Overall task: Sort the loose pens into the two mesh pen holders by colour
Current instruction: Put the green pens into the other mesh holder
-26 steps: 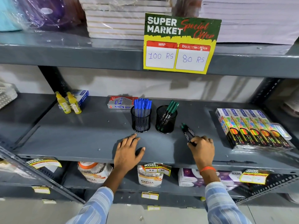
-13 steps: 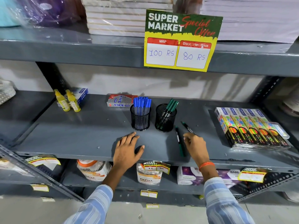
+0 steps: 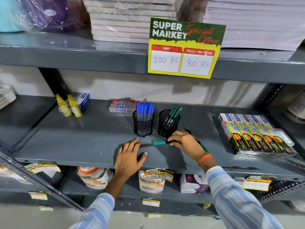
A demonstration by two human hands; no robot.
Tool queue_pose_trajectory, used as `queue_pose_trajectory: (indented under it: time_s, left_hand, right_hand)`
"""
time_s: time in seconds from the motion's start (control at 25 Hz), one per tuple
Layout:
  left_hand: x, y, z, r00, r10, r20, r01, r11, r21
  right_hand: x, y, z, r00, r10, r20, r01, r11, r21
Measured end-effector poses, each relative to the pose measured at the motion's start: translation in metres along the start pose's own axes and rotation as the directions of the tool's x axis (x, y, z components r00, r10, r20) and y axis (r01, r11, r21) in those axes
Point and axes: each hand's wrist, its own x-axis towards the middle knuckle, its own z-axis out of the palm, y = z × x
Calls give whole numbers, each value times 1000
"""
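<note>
Two black mesh pen holders stand side by side on the grey shelf (image 3: 82, 138). The left holder (image 3: 143, 125) is packed with several blue-capped pens (image 3: 145, 109). The right holder (image 3: 168, 123) has a few green-capped pens (image 3: 174, 111) leaning in it. My right hand (image 3: 186, 141) is just in front of the right holder, its fingers closed on a green-capped pen (image 3: 160, 142) that points left and lies low over the shelf. A second green pen (image 3: 200, 142) runs under that hand. My left hand (image 3: 130, 153) rests flat on the shelf, fingers spread, holding nothing.
Two yellow glue bottles (image 3: 69, 105) and a blue box (image 3: 84, 100) stand at the back left. A red and silver box (image 3: 123, 106) lies behind the blue pens. Neon pencil boxes (image 3: 252, 133) fill the right side. A price sign (image 3: 185, 48) hangs from the upper shelf.
My right hand has moved left and taken hold of a green-capped pen, turning it to point left in front of the right holder. My left hand has stayed flat on the shelf.
</note>
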Motion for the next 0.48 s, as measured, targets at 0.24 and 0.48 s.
queue_pose_trajectory:
  time_s: [0.24,0.48]
  left_hand:
    - [1,0,1,1000,-6,-11,6,1000,2]
    - [1,-1,0,1000,-5,5,5,1000,6]
  right_hand:
    - [16,-39,-28,743,319,-588,-134,932,336]
    - [54,-30,-45,625,634,-456,-428,767,478]
